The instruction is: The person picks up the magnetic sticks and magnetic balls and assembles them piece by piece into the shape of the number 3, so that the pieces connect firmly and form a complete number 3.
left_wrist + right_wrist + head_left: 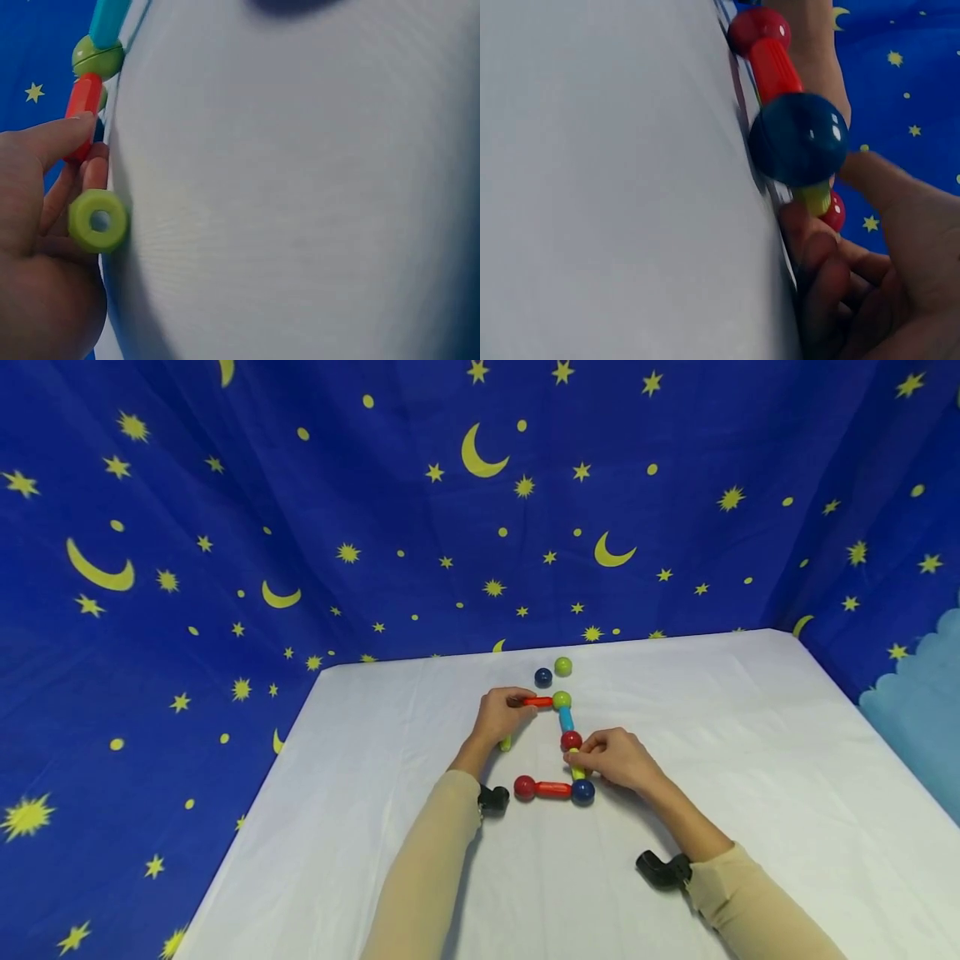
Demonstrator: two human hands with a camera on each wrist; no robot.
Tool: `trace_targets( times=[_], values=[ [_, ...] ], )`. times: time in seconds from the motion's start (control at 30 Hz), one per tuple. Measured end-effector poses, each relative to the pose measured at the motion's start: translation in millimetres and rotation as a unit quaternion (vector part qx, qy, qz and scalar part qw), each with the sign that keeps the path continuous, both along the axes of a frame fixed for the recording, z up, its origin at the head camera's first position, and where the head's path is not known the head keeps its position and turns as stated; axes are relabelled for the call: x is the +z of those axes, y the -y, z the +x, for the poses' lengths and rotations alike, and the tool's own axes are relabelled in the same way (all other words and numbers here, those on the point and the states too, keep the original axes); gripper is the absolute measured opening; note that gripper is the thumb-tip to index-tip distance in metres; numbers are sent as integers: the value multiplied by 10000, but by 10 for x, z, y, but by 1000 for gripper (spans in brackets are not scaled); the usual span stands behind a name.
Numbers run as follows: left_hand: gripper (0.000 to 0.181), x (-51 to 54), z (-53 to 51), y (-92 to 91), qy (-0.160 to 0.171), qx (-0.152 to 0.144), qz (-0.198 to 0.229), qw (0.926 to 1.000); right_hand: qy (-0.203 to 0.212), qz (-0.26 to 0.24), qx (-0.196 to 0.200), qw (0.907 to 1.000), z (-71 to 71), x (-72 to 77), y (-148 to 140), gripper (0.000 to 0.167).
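Observation:
My left hand (pixel 501 714) pinches a red rod (pixel 537 702) between thumb and fingers. The rod's far end meets a green ball (pixel 562 700). From that ball a light blue rod (pixel 566 720) leads to a red ball (pixel 572 740). A yellow-green rod (pixel 99 220) appears end-on beside the left fingers; whether they hold it I cannot tell. With my right hand (pixel 618 757) I grip another yellow-green rod (pixel 577 772), between the red ball and a dark blue ball (pixel 582 792). A second red rod (pixel 553 790) joins the blue ball to another red ball (pixel 525 788).
Behind the joined pieces, a loose dark blue ball (pixel 543 677) and a loose green ball (pixel 563 666) lie on the white-covered table (pixel 735 718). A blue curtain (pixel 420 510) with stars and moons hangs behind and beside the table.

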State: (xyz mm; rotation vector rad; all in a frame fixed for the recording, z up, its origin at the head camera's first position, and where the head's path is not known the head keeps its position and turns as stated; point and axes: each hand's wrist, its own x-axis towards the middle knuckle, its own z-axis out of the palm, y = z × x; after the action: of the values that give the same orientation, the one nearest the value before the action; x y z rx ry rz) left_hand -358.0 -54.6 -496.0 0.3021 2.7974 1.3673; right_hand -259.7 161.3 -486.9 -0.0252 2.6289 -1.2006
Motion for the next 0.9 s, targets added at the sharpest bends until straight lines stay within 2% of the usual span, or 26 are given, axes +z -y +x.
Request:
trace_targets(
  times=[0.13,0.23,0.37,0.47,0.57,0.63,0.83,0.9],
  values=[
    [22,-15,14,8,-8,27,9,10000,102,-68,198,9997,-30,-4,-29,48],
    [22,-26,13,15,-49,30,90,9999,230,-300,225,9990,-81,-22,-63,46],
    [21,-48,-9,18,-35,-42,178,9998,365,-720,-39,9967,-170,-36,-118,40],
    [21,-60,-19,20,-4,-57,214,9998,173,-850,-222,9960,-248,-62,-125,36],
    [21,-61,-15,31,37,3,254,9997,-121,-885,-241,9957,-333,-102,-77,37],
    [21,-59,-9,33,65,13,259,9996,-295,-871,-243,9955,-386,-121,-29,39],
    [22,-55,-19,14,39,-121,214,9997,-436,-959,-571,9928,-561,-124,79,51],
    [22,-56,-27,11,32,-151,230,9996,-521,-916,-540,9930,-620,-126,90,55]
  ],
)
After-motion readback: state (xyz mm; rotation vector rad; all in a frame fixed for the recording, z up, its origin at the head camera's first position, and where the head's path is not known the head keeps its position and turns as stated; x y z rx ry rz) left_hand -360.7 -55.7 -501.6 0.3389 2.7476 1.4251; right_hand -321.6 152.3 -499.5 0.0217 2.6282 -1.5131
